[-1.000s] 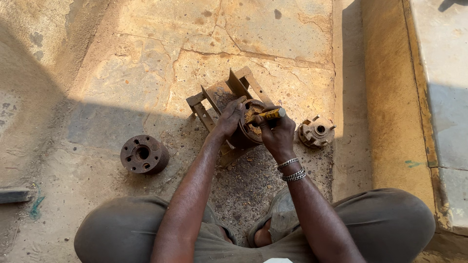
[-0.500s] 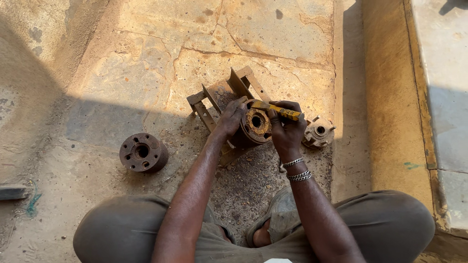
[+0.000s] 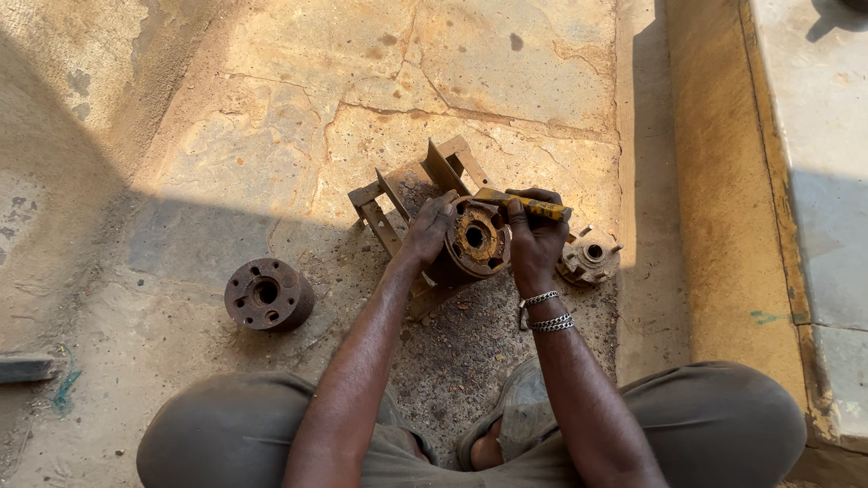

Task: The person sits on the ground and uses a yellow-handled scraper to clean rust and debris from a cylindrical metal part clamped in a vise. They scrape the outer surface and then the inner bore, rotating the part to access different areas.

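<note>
The stone floor [image 3: 271, 136] fills the view, cracked and dusty, half in sun and half in the person's shadow, with a raised ledge [image 3: 723, 226] running along the right. The person sits cross-legged at the near edge, knees spread wide.

At the middle of the floor stands a rusty metal bracket frame [image 3: 380, 212], open-sided, with angled plates at its far end. Propped on it, face toward the camera, is the rusty round hub [image 3: 477, 239], a thick disc with a centre bore and bolt holes around it. Dark grit and flakes lie on the floor just near of the frame.

The left hand [image 3: 427, 233] is closed around the hub's left rim, fingers curled on the edge and steadying it. The right hand [image 3: 535, 244] is wrapped tight around a yellow-handled tool [image 3: 529, 204], which lies across the hub's upper right edge; its working tip is hidden, so I cannot tell what it bears on.

Judging by the rust still coating the hub's face, the work on it looks only partly done. A second round hub [image 3: 268, 294] sits well to the left, untouched and apart, and a smaller studded flange [image 3: 589, 258] lies just right of the right hand, also not in hand.
</note>
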